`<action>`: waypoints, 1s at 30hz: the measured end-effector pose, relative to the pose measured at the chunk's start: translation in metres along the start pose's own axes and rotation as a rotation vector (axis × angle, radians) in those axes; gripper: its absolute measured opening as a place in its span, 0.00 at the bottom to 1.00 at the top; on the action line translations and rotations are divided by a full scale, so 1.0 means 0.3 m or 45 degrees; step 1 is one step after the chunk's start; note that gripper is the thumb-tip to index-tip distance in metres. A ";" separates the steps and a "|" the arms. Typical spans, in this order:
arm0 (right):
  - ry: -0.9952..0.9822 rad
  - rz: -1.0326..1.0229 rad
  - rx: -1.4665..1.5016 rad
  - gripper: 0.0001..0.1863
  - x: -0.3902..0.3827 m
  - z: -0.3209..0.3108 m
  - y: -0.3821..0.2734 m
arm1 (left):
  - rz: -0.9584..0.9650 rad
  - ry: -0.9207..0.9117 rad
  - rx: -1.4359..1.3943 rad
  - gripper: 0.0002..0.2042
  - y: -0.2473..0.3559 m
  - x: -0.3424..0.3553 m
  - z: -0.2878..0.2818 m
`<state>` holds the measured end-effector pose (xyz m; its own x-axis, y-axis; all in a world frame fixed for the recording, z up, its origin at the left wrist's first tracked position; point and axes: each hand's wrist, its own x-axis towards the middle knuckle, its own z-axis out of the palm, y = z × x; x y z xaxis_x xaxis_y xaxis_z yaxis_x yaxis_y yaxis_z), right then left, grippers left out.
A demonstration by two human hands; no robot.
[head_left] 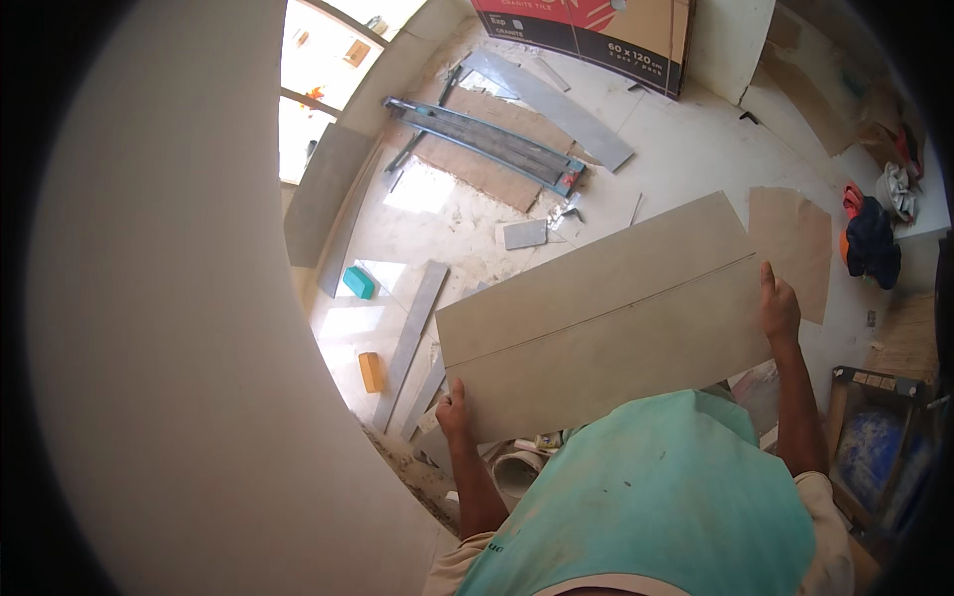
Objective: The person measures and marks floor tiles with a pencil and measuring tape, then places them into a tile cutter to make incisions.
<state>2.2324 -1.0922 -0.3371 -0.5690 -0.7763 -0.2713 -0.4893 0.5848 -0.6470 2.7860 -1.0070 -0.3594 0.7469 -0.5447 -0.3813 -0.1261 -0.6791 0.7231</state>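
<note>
A large grey-beige tile (606, 308) is held up in front of my body, tilted with its right end farther from me. One thin dark line runs along its length, from the left edge to the right edge. My left hand (454, 409) grips the tile's left edge, its thumb on the face. At the opposite end, my right hand (780, 303) clasps the right edge, thumb pointing up along it. The fingers of both hands are largely hidden behind the tile.
On the floor beyond lies a blue rail tile cutter (487, 144) over brown cardboard. Cut grey strips (412, 343), a teal block (359, 282) and an orange block (371, 372) lie to the left. A large tile box (596, 35) stands far back; dark clothing (873, 243) lies at right.
</note>
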 end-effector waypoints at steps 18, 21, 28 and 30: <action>-0.124 0.374 0.034 0.29 0.981 0.733 -0.696 | -0.172 -0.096 0.309 0.19 1.049 1.034 0.676; -0.155 0.411 0.119 0.27 1.059 0.871 -0.796 | -0.173 -0.098 0.337 0.19 1.147 1.235 0.745; -0.025 0.472 0.146 0.27 1.220 1.264 -1.108 | -0.185 -0.093 0.253 0.19 1.175 1.844 0.884; 0.013 0.548 0.086 0.28 1.207 1.425 -1.212 | -0.191 -0.131 0.322 0.19 1.190 2.088 0.925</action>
<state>2.4871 -1.6866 -0.5048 -0.7184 -0.4626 -0.5195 -0.1618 0.8374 -0.5220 3.0277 -1.7274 -0.5000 0.7013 -0.4672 -0.5384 -0.1877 -0.8496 0.4928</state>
